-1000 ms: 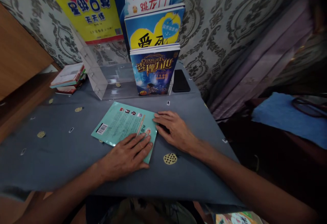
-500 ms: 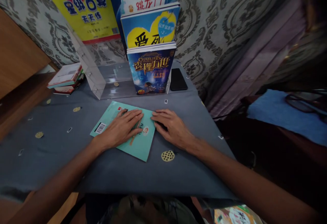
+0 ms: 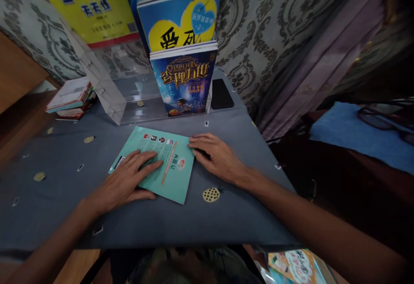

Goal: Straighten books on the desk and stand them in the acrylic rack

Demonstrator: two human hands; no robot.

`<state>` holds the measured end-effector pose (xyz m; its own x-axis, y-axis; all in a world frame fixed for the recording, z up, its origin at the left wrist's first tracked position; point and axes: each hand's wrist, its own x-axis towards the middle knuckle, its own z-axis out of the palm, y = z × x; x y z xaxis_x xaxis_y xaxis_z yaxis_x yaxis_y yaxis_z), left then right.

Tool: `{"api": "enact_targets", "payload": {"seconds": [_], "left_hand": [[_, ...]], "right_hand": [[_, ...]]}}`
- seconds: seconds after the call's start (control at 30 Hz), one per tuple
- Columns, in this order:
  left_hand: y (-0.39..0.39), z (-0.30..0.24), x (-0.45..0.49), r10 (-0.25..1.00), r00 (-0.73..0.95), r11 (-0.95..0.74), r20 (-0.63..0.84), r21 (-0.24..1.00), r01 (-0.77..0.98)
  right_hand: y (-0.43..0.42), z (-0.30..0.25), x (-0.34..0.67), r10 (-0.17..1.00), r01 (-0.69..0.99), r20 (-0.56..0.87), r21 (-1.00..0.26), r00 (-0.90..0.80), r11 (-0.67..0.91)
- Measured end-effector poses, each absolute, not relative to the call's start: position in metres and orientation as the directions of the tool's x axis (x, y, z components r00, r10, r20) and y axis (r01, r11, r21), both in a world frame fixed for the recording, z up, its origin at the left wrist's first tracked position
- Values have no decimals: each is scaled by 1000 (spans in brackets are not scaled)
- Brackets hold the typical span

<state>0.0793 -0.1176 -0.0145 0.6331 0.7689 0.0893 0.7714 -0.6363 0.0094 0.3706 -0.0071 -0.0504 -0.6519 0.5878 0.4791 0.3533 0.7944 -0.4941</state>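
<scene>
A turquoise book (image 3: 176, 180) lies flat and slightly turned on the table, its back cover up. My left hand (image 3: 127, 180) rests over its lower left part, fingers spread on the cover, the thumb stretched out by the near edge. Part of the barcode is hidden under that hand. At the book's right edge lies my right hand (image 3: 218, 156), its fingertips touching the upper right corner area. Those fingers are gently bent, with the thumb apart from them and nothing held.
Behind the book stands a clear acrylic rack (image 3: 116, 105) holding upright books, a dark blue one (image 3: 186, 83) in front. A black phone (image 3: 222, 94) lies right of it. Stacked books (image 3: 71, 96) sit at the back left. Blue cloth (image 3: 359, 135) and glasses (image 3: 377, 118) are at right.
My left hand has slid left and toward me, off the middle of the cover, uncovering its print. My right hand stays at the book's right edge. The view has shifted slightly.
</scene>
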Motion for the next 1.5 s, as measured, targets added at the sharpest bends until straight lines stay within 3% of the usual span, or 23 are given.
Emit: {"api": "enact_targets", "payload": {"seconds": [0.33, 0.5, 0.73, 0.87, 1.03, 1.13, 1.3, 1.5], "left_hand": [[-127, -16, 81, 681, 677, -653, 278, -188, 734], [-119, -3, 86, 740, 576, -588, 348, -81, 804], [-105, 11, 91, 867, 396, -440, 303, 90, 894], [-110, 3, 88, 845, 442, -483, 302, 75, 873], [-128, -10, 82, 769, 568, -583, 294, -40, 811], [-130, -11, 79, 782, 583, -598, 221, 3, 802], [-111, -11, 69, 908, 341, -381, 243, 141, 914], [-127, -4, 47, 943, -25, -81, 333, 302, 950]], "right_hand": [[-6, -50, 371, 594, 347, 466, -513, -655, 785], [-4, -57, 371, 580, 371, 447, -472, -681, 800], [-10, -49, 369, 567, 388, 425, -438, -706, 811], [-11, -45, 370, 563, 404, 424, -410, -709, 818], [-12, -46, 372, 537, 391, 436, -384, -722, 837], [-12, -47, 372, 522, 370, 457, -383, -721, 846], [-9, -52, 374, 505, 352, 485, -375, -715, 858], [-6, -51, 375, 523, 343, 480, -414, -705, 843]]}}
